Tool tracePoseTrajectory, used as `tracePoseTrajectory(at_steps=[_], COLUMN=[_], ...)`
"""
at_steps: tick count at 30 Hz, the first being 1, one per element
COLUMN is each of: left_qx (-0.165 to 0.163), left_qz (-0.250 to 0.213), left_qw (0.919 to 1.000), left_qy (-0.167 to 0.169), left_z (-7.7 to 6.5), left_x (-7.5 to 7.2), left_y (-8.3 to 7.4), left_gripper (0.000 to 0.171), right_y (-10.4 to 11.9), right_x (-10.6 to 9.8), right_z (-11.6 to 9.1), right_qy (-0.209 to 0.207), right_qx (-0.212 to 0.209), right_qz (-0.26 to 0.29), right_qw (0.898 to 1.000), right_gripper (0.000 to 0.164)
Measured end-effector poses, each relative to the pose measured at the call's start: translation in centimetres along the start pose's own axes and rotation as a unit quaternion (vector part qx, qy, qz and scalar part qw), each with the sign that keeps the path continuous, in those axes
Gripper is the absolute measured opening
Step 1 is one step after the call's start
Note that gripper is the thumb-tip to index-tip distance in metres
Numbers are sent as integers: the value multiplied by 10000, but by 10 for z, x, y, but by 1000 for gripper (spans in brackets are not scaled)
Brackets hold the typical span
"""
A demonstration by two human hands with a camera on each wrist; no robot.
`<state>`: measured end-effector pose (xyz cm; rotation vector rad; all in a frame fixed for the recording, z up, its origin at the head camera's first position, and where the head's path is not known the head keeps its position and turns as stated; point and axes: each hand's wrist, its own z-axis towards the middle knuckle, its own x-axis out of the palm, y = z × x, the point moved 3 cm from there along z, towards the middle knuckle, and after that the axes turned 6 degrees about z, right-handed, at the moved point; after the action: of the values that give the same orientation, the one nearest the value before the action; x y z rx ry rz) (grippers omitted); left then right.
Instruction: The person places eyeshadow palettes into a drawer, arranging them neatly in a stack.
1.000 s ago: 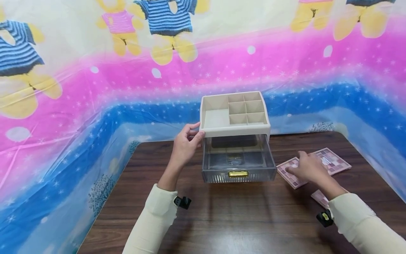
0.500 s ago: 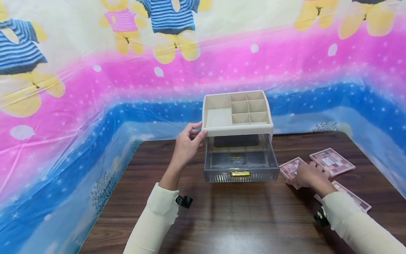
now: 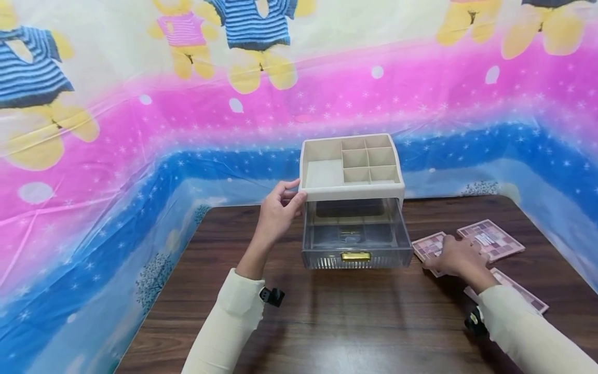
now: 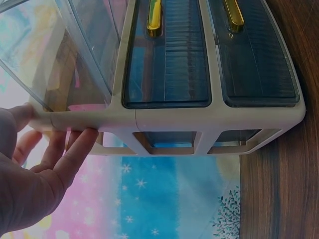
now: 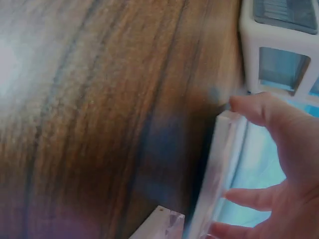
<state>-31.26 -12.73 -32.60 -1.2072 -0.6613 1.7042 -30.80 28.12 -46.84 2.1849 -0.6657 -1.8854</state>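
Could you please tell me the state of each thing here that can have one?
Organizer, upright, held by the left hand
Top drawer, pulled open
Middle drawer, shut
Bottom drawer, shut
Left palette, touched by the right hand
Far palette, lying flat
Near palette, lying flat, partly hidden

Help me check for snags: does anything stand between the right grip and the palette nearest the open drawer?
Nothing visible: the right grip touches that palette directly. The other two palettes lie farther right, not in between.
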Motion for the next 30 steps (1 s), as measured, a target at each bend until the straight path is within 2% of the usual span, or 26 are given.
tracePoseTrajectory(at_steps=[5,10,15,23,30], left_qx=[32,22,-21,-47,-34], left_qz=[30,-18,-46,-111,-121], left_qw=[10000,10000,10000,9999,9999], left_qy=[41,45,43,61,60], left_z=[1,3,3,2,1], left_x=[2,1,0,0,1], left_y=[-1,-2,-3,0,0], left_gripper=[44,44,43,44,44], right_y=[2,17,34,55,68], right_x=[-19,-51,-82,-113,-127], right_z=[-9,-25,-42,-68,-89], right_qy=[-440,-689,-890,-911,-840], right_qx=[-637,-1267,-1674,-2053,-2503], right_qz=[288,385,481,822,1349], right_qw=[9966,9888,9807,9710,9550], right_gripper=[101,97,94,92,90])
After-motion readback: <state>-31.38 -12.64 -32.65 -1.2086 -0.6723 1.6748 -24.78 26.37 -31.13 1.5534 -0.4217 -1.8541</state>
